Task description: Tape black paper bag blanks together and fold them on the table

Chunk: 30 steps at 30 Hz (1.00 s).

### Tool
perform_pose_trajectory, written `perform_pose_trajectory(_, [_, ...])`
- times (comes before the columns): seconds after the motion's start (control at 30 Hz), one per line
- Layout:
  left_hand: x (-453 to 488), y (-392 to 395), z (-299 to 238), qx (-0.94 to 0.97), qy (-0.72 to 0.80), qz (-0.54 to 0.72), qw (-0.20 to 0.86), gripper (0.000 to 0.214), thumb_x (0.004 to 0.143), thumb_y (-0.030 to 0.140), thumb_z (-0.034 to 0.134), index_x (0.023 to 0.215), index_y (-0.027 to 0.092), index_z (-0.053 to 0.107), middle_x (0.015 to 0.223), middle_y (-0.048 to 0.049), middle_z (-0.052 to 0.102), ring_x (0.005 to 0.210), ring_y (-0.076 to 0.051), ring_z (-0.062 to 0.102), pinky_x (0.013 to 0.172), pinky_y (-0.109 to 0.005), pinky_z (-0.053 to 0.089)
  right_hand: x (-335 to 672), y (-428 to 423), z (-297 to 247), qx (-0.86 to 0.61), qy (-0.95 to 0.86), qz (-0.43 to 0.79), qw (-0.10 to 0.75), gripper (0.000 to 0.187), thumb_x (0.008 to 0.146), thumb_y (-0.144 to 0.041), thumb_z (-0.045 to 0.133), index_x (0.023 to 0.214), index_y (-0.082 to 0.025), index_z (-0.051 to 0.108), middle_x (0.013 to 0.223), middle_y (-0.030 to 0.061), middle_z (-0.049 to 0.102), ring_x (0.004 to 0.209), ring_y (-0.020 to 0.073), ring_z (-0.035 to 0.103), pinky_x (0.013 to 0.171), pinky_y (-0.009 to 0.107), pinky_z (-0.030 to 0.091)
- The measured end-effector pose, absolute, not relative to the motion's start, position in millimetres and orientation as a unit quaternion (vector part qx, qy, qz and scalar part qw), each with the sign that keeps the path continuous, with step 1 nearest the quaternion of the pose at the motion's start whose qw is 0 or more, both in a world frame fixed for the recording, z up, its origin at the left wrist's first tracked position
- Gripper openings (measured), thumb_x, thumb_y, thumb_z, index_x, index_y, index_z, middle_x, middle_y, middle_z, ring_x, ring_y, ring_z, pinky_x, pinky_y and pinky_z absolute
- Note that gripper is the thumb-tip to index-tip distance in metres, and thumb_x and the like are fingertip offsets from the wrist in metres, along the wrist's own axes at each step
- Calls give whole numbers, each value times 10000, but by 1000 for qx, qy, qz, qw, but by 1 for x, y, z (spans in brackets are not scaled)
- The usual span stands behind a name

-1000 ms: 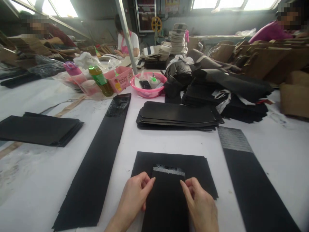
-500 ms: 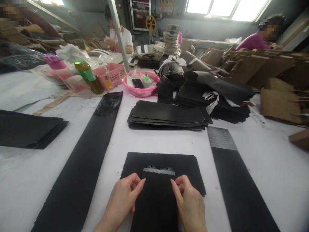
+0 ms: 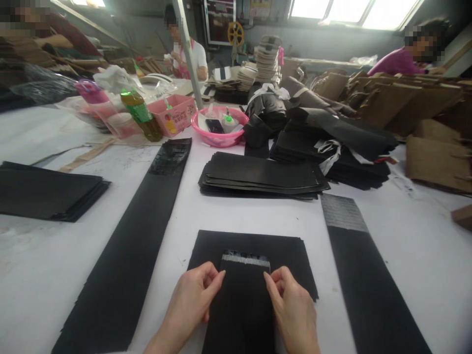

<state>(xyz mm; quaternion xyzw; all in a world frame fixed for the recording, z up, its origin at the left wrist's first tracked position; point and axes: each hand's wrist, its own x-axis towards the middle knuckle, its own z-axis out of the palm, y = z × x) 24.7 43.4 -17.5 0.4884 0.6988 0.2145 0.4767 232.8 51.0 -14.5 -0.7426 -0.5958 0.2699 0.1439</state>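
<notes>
Between my hands lies a black strip [image 3: 241,305] of sheet material, with a whitish band and a shiny dark end at its far edge. My left hand [image 3: 193,295] pinches its left edge between thumb and fingers. On the opposite edge, my right hand [image 3: 293,305] grips the same strip in a like pinch. Beneath the strip's far end is a wider black sheet [image 3: 295,260], flat on the white table [image 3: 177,260]; the strip covers its middle. The near end of the strip runs out of view at the bottom.
Long black strips [image 3: 125,246] lie at left, and others [image 3: 372,280] with a greyish end at right. Ahead is a stack of black pieces [image 3: 258,172]; another stack [image 3: 47,189] sits far left. Behind stand a pink basin [image 3: 217,140], a bottle [image 3: 142,115] and brown bags [image 3: 431,155]. Co-workers sit beyond.
The whole view has shifted slightly, so things appear a little further right. Both hands keep their pinch on the strip, which lies in the same place on the wider sheet.
</notes>
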Motion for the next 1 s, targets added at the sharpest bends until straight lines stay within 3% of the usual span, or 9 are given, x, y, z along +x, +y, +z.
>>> perform_pose_trajectory(0.63, [27,44,-12,490,707,226,457,416,885,543,445,663,192,467,473,62,519,305,-104,523,313,-163,253,235,56,-14,-753,-582,294,93,362,864,-609,411,730,-290,520,580,-51,603,571,192,590,507,262,320])
perform_pose_trajectory(1.0, [27,46,-17,486,711,213,461,419,875,549,452,657,191,464,450,75,492,290,-106,513,301,-159,240,233,56,-9,-759,-570,302,91,319,885,-538,441,718,-277,515,579,-56,589,588,180,575,535,258,302])
